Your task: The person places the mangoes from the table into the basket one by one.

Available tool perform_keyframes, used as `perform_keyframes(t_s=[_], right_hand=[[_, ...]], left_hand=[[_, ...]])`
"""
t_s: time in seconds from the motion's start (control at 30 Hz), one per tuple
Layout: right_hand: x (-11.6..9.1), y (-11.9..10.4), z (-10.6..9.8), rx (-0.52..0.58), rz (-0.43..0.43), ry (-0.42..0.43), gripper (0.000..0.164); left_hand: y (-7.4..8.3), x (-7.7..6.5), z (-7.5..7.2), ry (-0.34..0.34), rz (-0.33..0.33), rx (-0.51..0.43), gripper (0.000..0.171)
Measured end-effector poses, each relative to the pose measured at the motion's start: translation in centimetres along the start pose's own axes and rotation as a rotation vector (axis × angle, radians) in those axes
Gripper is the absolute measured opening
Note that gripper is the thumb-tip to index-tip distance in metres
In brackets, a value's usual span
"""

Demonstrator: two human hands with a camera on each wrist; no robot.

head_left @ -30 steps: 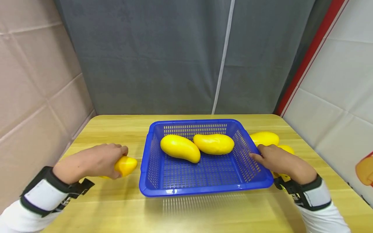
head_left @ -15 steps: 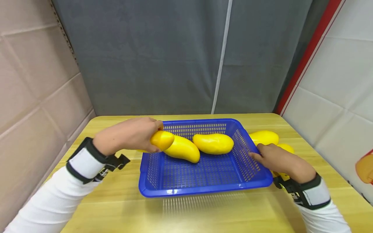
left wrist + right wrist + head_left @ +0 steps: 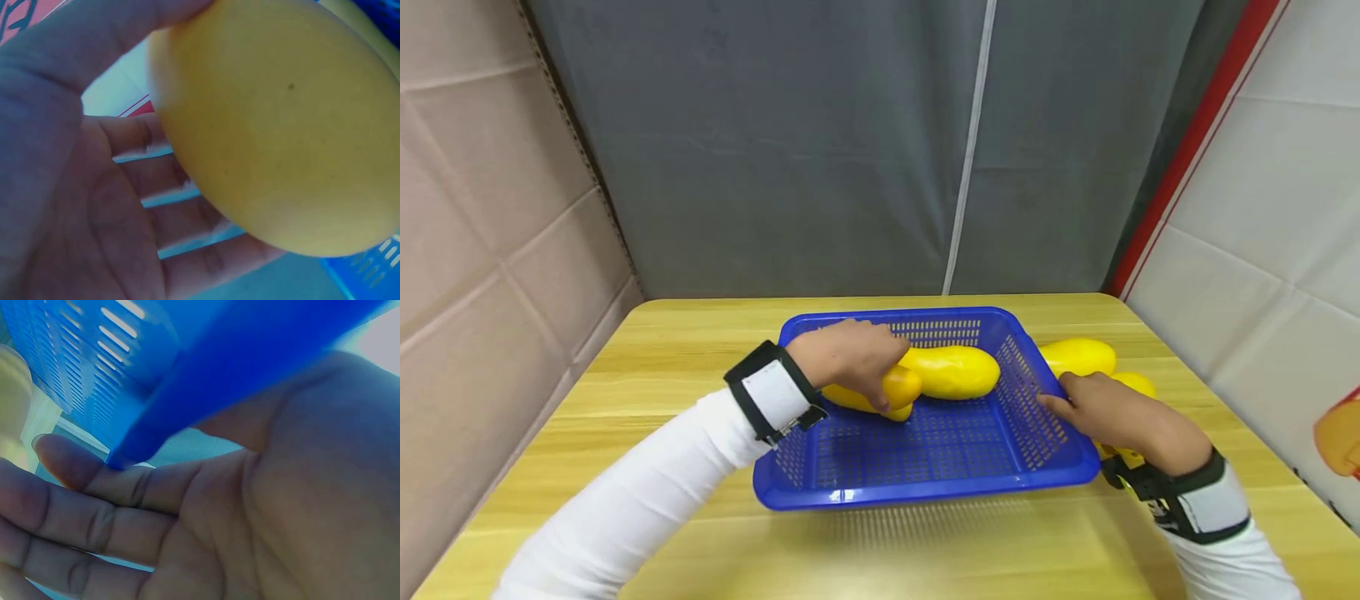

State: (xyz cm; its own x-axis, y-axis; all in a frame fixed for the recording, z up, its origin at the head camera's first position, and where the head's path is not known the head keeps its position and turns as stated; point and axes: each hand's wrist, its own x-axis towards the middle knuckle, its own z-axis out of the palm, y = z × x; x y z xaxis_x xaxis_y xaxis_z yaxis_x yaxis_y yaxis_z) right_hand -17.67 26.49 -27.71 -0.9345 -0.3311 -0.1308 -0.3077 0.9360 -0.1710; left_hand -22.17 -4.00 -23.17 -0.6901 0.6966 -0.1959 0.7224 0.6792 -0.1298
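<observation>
Where the table (image 3: 715, 550) ends behind the basket (image 3: 925, 493), grey cloth (image 3: 775, 150) hangs.

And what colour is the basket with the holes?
The basket is deep blue; the head view shows it best.

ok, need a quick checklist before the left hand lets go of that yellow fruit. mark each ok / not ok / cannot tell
1. Fruit secure in grip: ok. The left hand has thumb and fingers around the held fruit.
2. Held fruit inside the basket outline: ok in the head view.
3. Basket steadied: ok. The right hand pinches its right rim.
4. Bare spot beneath: not ok. Another fruit shows just below it in the head view.
5. Those two fruits apart: cannot tell. The left hand hides part of them.
6. Alternative spot: ok. Bare mesh floor shows along the near side.
</observation>
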Motion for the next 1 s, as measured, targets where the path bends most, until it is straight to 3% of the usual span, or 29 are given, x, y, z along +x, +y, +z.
perform_keyframes(t_s=[0.3,0.6,1.0], right_hand=[[0.0,0.0,-0.1,-0.011,0.009,-0.005,0.042],[-0.1,0.0,-0.1,-0.001,0.007,-0.005,0.042],[0.0,0.1,-0.1,0.003,0.02,-0.016,0.043]], left_hand=[[0.1,1.0,1.7,-0.035,-0.039,-0.002,0.044],[0.6,1.5,2.4,-0.063,-0.03,0.053,0.044],[1.7,1.1,4.0,0.002,-0.041,0.108,0.038]])
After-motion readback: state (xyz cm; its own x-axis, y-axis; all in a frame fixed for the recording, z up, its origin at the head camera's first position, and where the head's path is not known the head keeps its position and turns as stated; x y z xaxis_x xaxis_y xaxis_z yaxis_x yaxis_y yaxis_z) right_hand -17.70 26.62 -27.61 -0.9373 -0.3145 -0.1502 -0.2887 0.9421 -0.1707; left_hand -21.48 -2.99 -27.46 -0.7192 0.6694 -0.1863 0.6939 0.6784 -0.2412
